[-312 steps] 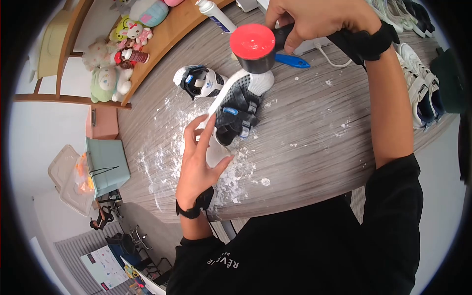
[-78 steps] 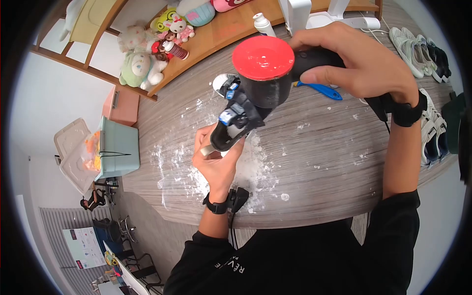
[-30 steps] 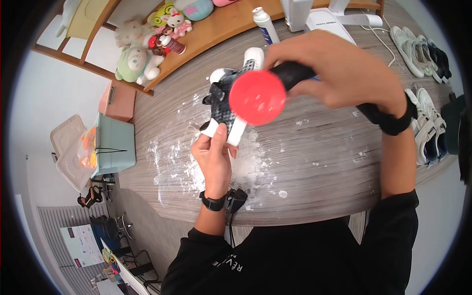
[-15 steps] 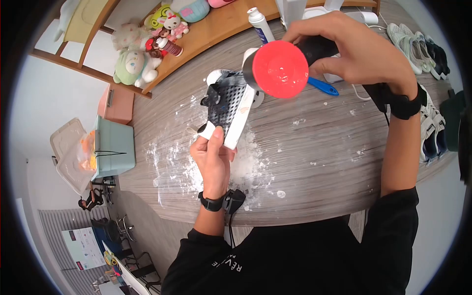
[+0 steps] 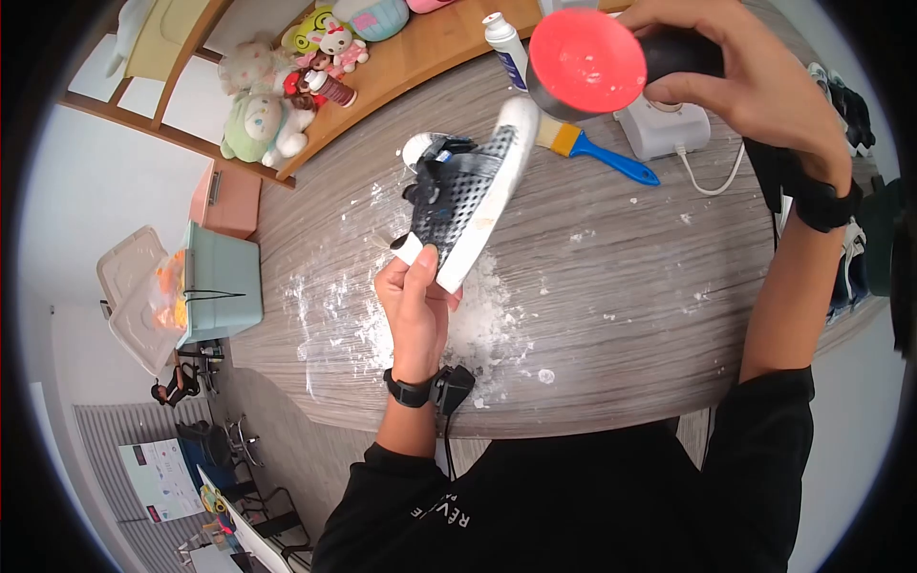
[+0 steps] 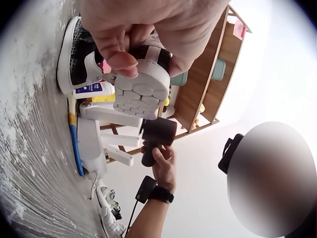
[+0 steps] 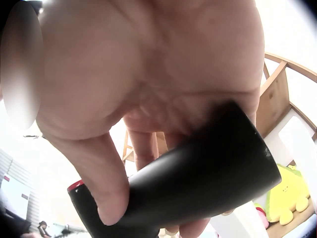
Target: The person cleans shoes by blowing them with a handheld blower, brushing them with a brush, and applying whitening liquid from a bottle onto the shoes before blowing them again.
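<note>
In the head view my left hand [image 5: 415, 310] pinches the heel end of a black-and-white shoe [image 5: 463, 201], which is held tilted with its white sole edge facing right. The left wrist view shows the shoe's patterned sole [image 6: 141, 91] below the fingers. My right hand [image 5: 750, 76] grips the black handle [image 5: 686, 53] of a dark tool with a red round end [image 5: 587, 59], up and to the right of the shoe. In the right wrist view the fingers wrap round the black handle [image 7: 198, 173]. Another shoe [image 5: 420, 148] lies behind the held one.
White powder [image 5: 487, 325] is scattered over the wooden table [image 5: 621, 334]. A blue-handled brush [image 5: 611, 162], a white device with a cable [image 5: 664, 129] and a white bottle [image 5: 504, 53] stand beyond. Plush toys [image 5: 258, 129] line the shelf; a teal bin [image 5: 224, 286] is at left, shoes [image 5: 845, 277] at right.
My right hand has moved up and right with the tool, away from the shoe, uncovering its toe and the brush. My left hand keeps its grip, the shoe now leaning further right.
</note>
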`<state>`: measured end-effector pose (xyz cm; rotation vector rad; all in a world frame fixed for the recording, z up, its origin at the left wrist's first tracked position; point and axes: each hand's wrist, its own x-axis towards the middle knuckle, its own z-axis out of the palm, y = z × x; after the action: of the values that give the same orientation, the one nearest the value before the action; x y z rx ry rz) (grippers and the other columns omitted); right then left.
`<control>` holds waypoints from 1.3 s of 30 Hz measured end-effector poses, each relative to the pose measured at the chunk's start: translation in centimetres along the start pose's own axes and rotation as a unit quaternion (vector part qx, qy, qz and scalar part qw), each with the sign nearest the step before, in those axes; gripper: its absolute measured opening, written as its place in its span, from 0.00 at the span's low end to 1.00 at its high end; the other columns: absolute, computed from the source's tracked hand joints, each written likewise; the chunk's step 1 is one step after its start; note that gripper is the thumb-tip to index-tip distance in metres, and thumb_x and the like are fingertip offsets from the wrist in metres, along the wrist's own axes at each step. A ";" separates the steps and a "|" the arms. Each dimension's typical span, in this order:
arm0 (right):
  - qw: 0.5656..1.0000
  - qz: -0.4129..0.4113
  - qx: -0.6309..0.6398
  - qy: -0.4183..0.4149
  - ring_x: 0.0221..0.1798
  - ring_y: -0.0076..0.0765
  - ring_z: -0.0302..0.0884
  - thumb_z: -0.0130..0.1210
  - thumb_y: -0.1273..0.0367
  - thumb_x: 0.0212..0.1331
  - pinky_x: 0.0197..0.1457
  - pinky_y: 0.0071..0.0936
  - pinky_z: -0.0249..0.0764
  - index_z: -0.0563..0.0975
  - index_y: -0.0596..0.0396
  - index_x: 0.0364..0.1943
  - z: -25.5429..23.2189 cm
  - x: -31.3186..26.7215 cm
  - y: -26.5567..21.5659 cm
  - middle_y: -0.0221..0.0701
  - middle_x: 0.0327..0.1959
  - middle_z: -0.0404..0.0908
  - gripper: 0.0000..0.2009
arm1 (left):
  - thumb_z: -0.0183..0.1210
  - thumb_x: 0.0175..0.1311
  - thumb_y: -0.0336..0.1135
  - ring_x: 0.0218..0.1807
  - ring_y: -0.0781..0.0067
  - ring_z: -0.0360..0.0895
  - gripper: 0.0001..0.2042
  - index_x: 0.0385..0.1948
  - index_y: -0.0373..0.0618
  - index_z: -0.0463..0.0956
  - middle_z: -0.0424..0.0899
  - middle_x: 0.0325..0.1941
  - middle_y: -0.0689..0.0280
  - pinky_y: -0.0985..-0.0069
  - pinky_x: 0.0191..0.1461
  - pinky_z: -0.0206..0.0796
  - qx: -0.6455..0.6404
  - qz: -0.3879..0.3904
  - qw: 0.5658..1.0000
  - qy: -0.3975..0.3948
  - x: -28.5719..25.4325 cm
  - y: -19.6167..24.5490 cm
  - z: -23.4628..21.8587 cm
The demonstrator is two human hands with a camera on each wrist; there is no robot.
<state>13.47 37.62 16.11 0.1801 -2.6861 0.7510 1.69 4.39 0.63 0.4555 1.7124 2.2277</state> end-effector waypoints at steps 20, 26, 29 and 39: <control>0.966 -0.137 0.119 -0.187 0.54 0.49 0.80 0.70 0.69 0.49 0.58 0.40 0.75 0.83 0.57 0.47 9.8 2.8 0.2 0.39 0.45 0.85 0.18 | 0.53 0.72 0.36 0.29 0.76 0.75 0.15 0.50 0.32 0.76 0.83 0.36 0.61 0.78 0.28 0.63 -0.045 -0.196 0.978 -0.054 0.2 -1.1 0.4; 0.967 -0.119 0.154 -0.162 0.54 0.51 0.80 0.69 0.69 0.50 0.56 0.42 0.74 0.82 0.58 0.47 11.4 3.6 0.7 0.43 0.44 0.85 0.18 | 0.57 0.67 0.35 0.42 0.68 0.77 0.18 0.54 0.31 0.74 0.81 0.46 0.56 0.69 0.43 0.70 -0.049 -0.086 0.984 -0.147 0.2 -1.3 0.0; 0.968 -0.163 0.154 -0.112 0.47 0.57 0.80 0.68 0.71 0.52 0.51 0.45 0.73 0.80 0.58 0.51 12.1 3.5 0.4 0.44 0.41 0.85 0.19 | 0.64 0.65 0.31 0.42 0.71 0.76 0.19 0.55 0.31 0.74 0.81 0.47 0.58 0.73 0.42 0.70 0.063 -0.078 0.985 -0.142 0.0 -1.0 0.3; 0.971 -0.160 0.153 -0.093 0.46 0.55 0.81 0.69 0.69 0.53 0.54 0.43 0.74 0.79 0.57 0.50 13.7 3.5 0.3 0.42 0.40 0.85 0.20 | 0.72 0.61 0.30 0.42 0.79 0.78 0.23 0.55 0.33 0.74 0.81 0.51 0.64 0.76 0.37 0.71 0.127 -0.090 0.986 -0.054 -0.4 -0.9 1.6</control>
<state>6.16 30.60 6.26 0.7751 -2.5955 1.0810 2.80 5.83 0.07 0.4490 1.9069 1.8364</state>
